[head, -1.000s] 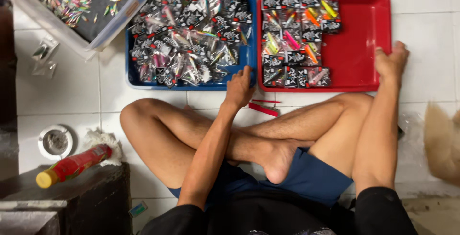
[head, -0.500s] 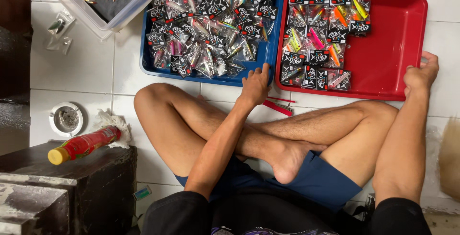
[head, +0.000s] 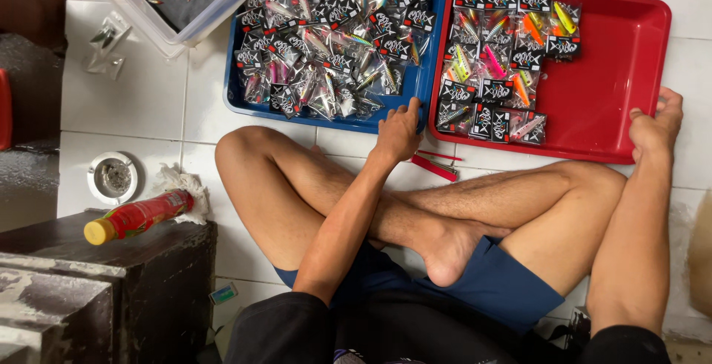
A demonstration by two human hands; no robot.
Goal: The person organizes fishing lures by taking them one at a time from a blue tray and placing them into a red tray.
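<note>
Left hand (head: 398, 131) rests on the near corner of the blue tray (head: 236, 100), fingers loosely spread over it. Right hand (head: 656, 128) grips the red tray (head: 615, 67) at its right edge, seemingly curled round the rim. Both trays sit side by side on the floor.

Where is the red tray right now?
In the head view the red tray lies on the white tiled floor at upper right, beside the blue tray; the right hand grips its near right corner.
</note>
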